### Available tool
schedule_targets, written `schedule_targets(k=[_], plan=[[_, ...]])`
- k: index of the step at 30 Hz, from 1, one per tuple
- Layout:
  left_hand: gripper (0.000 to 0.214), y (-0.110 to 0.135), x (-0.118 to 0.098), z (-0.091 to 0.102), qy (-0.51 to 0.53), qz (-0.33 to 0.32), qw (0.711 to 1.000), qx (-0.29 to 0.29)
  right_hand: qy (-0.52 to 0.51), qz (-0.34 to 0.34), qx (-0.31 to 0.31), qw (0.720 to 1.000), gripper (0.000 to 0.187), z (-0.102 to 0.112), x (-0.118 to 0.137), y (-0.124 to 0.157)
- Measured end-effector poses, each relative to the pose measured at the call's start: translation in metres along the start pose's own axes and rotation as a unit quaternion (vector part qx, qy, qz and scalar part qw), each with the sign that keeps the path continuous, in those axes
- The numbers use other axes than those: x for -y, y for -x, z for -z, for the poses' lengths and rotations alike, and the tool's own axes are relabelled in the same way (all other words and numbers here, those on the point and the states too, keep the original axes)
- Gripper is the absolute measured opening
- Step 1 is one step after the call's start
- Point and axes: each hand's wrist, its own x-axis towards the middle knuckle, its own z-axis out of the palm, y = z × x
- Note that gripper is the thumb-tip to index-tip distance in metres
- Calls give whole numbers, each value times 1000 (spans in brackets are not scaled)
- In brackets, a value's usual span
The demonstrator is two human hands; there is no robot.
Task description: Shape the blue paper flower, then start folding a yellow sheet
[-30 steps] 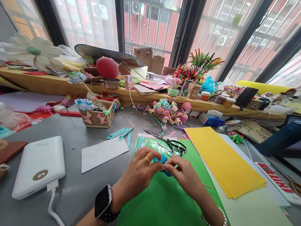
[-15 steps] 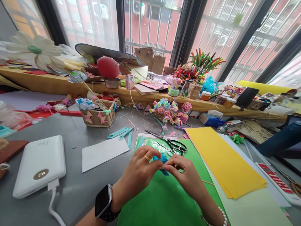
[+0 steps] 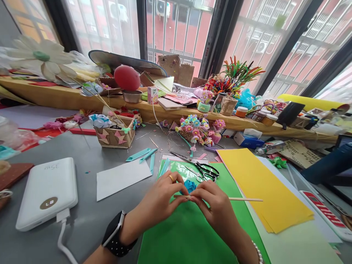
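Over the green sheet (image 3: 181, 234), a small blue folded-paper flower (image 3: 189, 186) sits between my two hands. My left hand (image 3: 162, 194) is closed, its thumb and fingertips pinched at the flower's near side. My right hand (image 3: 214, 201) pinches from the other side, fingertips meeting those of my left. A thin wooden stick (image 3: 246, 199) lies crosswise in the grip, its long end sticking out to the right past my right hand. Fingers cover the spot where stick and flower meet. Just beyond the hands rest black-handled scissors (image 3: 207, 170) and a smaller silver pair (image 3: 198, 176).
Light-blue paper strips (image 3: 140, 154) and a white paper (image 3: 123, 179) lie to the left, near a white power bank (image 3: 48, 194). Yellow paper (image 3: 264, 190) lies on the right. A cardboard box (image 3: 115, 137) and crocheted flowers (image 3: 196, 128) stand farther back.
The wooden stick has swung up level and now reaches out over the yellow paper. My left wrist has turned, and the fingers of both hands have shifted around the flower.
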Motion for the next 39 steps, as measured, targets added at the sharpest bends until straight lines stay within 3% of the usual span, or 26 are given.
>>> schedule_targets(k=[5, 12, 17, 27, 39], plan=[[5, 0, -1, 0, -20, 9, 1000, -12, -25, -42, 29, 998, 11, 0, 2, 0], [5, 0, -5, -3, -66, -34, 996, -53, -62, -103, 56, 991, 17, 3, 5, -3], [4, -1, -5, -3, -76, -43, 995, -54, -48, -107, 46, 992, 18, 0, 6, -1], [3, 0, -5, -7, -106, -66, 990, -58, -101, -171, 83, 976, 14, 4, 6, -4], [8, 0, -5, -9, -159, -98, 976, -110, -56, -143, 34, 987, 9, -2, 5, -2]])
